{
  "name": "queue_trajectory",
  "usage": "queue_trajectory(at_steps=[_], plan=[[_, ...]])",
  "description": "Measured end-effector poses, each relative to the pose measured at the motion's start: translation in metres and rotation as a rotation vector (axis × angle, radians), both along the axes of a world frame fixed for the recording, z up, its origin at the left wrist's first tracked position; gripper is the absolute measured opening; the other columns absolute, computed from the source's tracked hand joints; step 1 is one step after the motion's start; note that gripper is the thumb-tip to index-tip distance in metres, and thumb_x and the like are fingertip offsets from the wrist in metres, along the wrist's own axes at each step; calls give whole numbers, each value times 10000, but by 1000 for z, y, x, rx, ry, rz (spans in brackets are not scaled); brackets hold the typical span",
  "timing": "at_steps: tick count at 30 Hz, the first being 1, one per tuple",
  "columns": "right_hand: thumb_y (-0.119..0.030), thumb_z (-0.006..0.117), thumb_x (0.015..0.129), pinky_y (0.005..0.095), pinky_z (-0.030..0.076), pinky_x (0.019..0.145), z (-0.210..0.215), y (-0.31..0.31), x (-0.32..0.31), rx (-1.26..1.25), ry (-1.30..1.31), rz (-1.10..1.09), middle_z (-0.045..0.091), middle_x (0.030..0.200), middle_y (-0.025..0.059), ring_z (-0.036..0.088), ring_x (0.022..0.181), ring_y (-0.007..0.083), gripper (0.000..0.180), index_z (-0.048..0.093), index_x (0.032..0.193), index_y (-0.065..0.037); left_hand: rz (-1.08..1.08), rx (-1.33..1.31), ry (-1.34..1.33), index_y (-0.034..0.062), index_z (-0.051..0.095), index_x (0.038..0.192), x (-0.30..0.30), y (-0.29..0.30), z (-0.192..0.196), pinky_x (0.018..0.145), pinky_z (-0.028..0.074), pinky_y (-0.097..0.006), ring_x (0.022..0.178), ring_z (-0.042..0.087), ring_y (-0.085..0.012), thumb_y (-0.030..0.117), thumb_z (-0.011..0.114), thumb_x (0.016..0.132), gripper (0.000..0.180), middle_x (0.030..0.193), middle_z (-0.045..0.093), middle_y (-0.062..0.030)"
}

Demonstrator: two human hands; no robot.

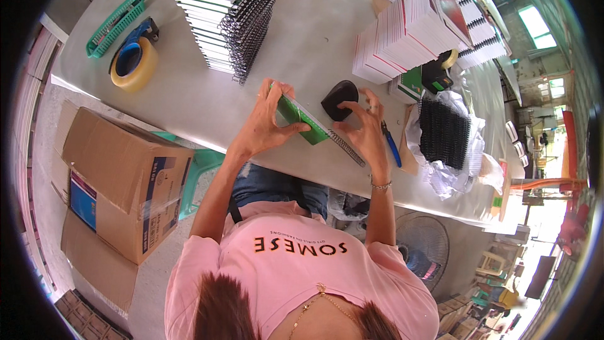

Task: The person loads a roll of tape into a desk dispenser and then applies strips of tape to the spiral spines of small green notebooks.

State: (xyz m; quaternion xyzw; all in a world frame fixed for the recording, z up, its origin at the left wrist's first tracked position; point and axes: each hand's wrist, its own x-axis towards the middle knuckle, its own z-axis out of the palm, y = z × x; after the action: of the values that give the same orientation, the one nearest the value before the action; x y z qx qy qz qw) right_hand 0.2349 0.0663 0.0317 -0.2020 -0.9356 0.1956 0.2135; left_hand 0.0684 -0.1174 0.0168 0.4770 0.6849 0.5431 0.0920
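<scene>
My left hand (267, 119) grips a narrow green-covered notebook (294, 113), held on its edge over the table, thumb on the near face and fingers at its far end. From the notebook's right end a dark spiral binding coil (347, 148) sticks out toward me. My right hand (363, 126) hovers beside that end with curved fingers apart; its thumb is close to the coil, but whether it touches I cannot tell. Just beyond my right fingers lies a black rounded object (340, 98), its kind unclear. A blue-handled tool (391, 145) rests right of my right hand.
Beyond my hands rises a stack of green spiral notebooks (220, 19). Unbound page stacks (402, 34) stand at right, near a bundle of black coils (444, 132) on plastic. At left are a tape dispenser (134, 63), a green basket (116, 24) and a cardboard box (119, 182).
</scene>
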Motion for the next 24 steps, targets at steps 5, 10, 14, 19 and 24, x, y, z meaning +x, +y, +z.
queue_trajectory(at_steps=[5,10,14,19,24], plan=[[-147,797,767,429,416,1031,-11,15,0,-298,43,114,415,1442,169,445,1309,347,296,636,1000,-60,14,39,14,47,427,1196,3,5,-10,945,404,-378,1076,470,-284,236,921,607,792,1109,446,-118],[-304,734,873,567,369,1084,-5,25,18,-1420,335,390,386,1455,242,401,1359,354,304,577,915,-47,29,47,-160,48,364,1323,6,5,-20,997,403,-410,1161,465,-312,309,931,601,954,1237,437,-141],[-377,706,887,650,303,1106,3,22,30,-1766,440,687,364,1457,273,344,1395,385,359,538,887,-61,29,46,-217,49,315,1375,7,5,-20,1041,389,-416,1192,458,-313,321,946,576,1054,1293,415,-149],[-357,781,819,510,353,1090,9,22,37,-1310,93,478,401,1442,256,418,1339,335,397,504,800,-74,30,50,-219,57,303,1381,8,5,-20,1034,394,-420,1196,457,-316,329,949,568,1074,1308,407,-148],[-164,767,799,300,387,973,25,11,35,-1291,178,542,467,1417,155,482,1190,174,286,500,777,-66,16,23,-236,68,299,1385,7,5,-16,1024,400,-415,1212,444,-314,337,944,576,1069,1317,403,-139]])
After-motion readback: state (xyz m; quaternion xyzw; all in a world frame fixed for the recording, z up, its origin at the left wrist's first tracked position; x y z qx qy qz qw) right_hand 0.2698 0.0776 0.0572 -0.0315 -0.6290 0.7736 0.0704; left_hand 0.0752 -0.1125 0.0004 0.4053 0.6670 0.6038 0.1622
